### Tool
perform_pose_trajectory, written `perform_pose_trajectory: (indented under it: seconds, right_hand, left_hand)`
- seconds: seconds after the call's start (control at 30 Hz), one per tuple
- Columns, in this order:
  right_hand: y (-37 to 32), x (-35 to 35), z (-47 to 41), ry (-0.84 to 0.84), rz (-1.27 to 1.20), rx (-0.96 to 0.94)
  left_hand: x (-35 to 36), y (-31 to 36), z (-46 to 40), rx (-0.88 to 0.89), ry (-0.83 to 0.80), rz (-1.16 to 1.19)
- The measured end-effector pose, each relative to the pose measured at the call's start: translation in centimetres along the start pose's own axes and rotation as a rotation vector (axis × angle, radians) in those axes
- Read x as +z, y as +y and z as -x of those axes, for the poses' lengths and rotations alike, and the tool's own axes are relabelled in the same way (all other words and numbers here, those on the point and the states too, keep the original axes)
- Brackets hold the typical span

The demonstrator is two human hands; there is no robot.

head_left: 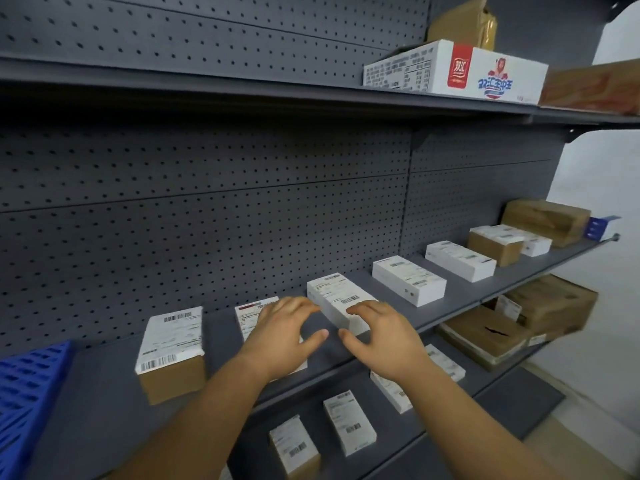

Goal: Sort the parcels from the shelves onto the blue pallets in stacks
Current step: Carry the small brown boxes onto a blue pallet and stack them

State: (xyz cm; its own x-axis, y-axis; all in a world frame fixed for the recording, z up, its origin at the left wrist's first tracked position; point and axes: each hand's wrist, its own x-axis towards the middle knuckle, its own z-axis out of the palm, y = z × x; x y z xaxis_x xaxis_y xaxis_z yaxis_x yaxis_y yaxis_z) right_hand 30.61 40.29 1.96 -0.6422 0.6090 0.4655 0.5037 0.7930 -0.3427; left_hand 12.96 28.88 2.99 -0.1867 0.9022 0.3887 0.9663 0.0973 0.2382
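Head view: left hand (282, 336) and right hand (381, 336), grip wide, flank a white labelled parcel (337, 299); best clasped by both long sides.

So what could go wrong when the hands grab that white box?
The left hand hovers over the red-labelled parcel, so it might knock that one aside. The white parcel lies close to the front edge of the shelf; a loose grip by the right hand might drop it onto the parcels below.

Grey middle shelf (104, 393) in front of me: labelled parcels lie flat in a row. From the brown-sided parcel (171, 351) rightward, white boxes (408, 280), then brown cartons (545, 221) at the far end.
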Motion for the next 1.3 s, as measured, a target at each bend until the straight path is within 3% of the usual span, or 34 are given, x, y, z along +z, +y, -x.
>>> perform_pose_trajectory:
  seconds: [0.7,1.3]
  right_hand:
    - [18.9,-7.4,0.0,-0.090,-0.109,-0.180]
    - [32.0,-8.7,-8.9,-0.048,-0.023,-0.068]
  left_hand:
    - [8.7,16.2,-6.6,-0.202,0.026,-0.044]
    - [15.7,18.5,-25.0,-0.004,0.042,0.056]
